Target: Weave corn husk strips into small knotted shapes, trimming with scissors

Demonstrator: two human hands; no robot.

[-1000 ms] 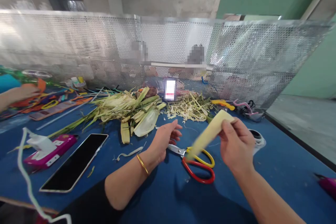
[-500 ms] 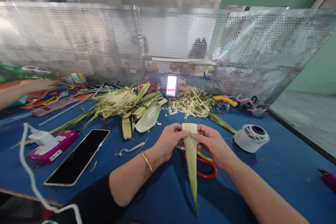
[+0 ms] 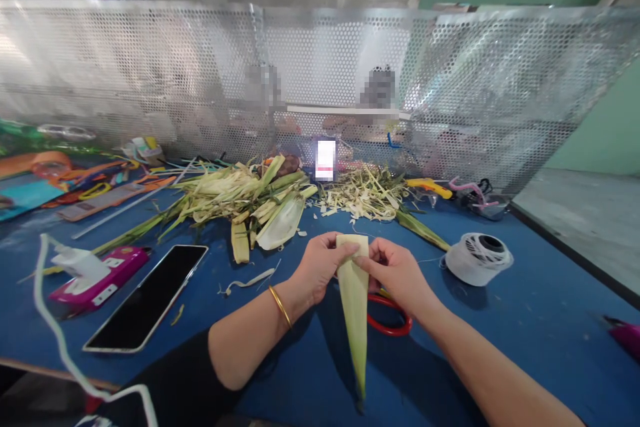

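A pale green corn husk hangs point-down between my two hands, its broad cut end at the top. My left hand pinches its left edge, thumb lying across the front. From the other side my right hand pinches the right edge, thumb also on the front face. Fingers behind the husk are hidden. Below my right hand, red-handled scissors lie on the blue table, partly covered by the husk and hand.
A husk pile and shredded strips lie at the back. To the right stands a spool of white thread. On the left are a phone and a magenta power strip with a white cable. A perforated metal screen closes the far side.
The husk has shifted slightly left and its face shows broader, with both hands still on it. The other person's arm at the far left has gone out of view.
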